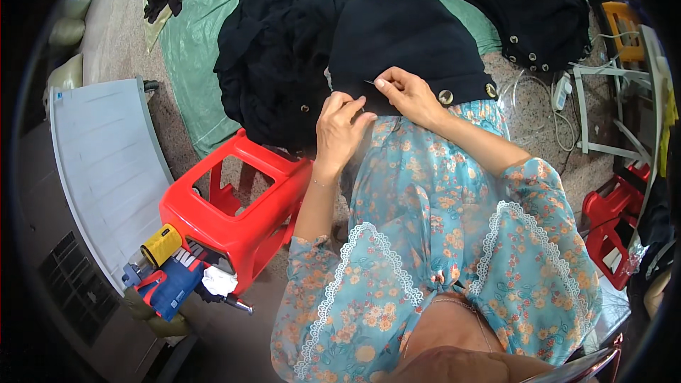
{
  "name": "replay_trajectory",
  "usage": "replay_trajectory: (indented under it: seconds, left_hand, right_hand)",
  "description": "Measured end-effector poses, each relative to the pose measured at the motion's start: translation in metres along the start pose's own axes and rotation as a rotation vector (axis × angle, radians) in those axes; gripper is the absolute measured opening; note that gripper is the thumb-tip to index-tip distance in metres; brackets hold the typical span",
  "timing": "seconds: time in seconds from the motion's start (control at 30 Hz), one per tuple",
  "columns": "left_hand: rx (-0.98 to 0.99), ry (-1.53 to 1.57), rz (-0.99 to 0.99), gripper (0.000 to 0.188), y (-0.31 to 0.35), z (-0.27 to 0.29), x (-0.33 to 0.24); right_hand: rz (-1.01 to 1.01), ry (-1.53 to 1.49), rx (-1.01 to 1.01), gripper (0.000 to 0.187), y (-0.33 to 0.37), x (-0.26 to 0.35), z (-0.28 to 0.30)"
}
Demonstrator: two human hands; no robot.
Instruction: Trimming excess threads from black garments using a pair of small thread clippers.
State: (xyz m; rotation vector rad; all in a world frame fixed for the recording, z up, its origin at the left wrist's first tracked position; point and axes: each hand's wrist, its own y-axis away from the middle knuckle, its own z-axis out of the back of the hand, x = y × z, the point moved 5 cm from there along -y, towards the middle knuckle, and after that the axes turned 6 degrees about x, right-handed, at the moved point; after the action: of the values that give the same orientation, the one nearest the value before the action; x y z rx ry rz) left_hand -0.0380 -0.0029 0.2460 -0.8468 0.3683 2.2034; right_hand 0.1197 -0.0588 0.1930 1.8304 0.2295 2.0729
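A black garment (404, 32) is spread over my lap, on top of a blue floral dress. Along its near edge are shiny round buttons, among them one button (445, 97) beside my right wrist. My right hand (413, 101) pinches a thin needle (369, 82) between thumb and forefinger, its tip pointing left over the cloth. Just left of it, my left hand (339, 128) has thumb and fingers closed at the garment's near edge. Whatever small thing sits between those left fingertips is too hidden to name. Any thread is too fine to see.
Black garments lie heaped (273, 50) left of my lap; another with buttons (543, 18) lies far right. Beneath them is a green sheet (186, 99). Near left, a red plastic stool (266, 234) stands beside a blue pouch (174, 287). A power strip (562, 91) trails cables at right.
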Motion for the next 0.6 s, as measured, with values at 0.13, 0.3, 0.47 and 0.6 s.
replay_trajectory:
  seconds: [0.13,0.3,0.47,0.6]
  left_hand:
    - [-0.066,-0.046,0.091,0.025,0.005,0.004,0.002]
    - [-0.081,-0.222,0.207,0.027,0.001,0.005,-0.017]
    - [-0.092,-0.183,0.201,0.028,0.0,-0.001,-0.01]
    - [-0.014,-0.256,0.136,0.027,0.005,0.003,-0.005]
  right_hand:
    - [0.031,0.146,0.024,0.032,0.004,0.016,-0.002]
    - [0.092,0.227,0.076,0.027,0.005,0.021,-0.01]
    - [0.017,0.164,0.078,0.03,0.003,0.021,-0.008]
    - [0.012,0.16,0.068,0.033,0.004,0.021,-0.007]
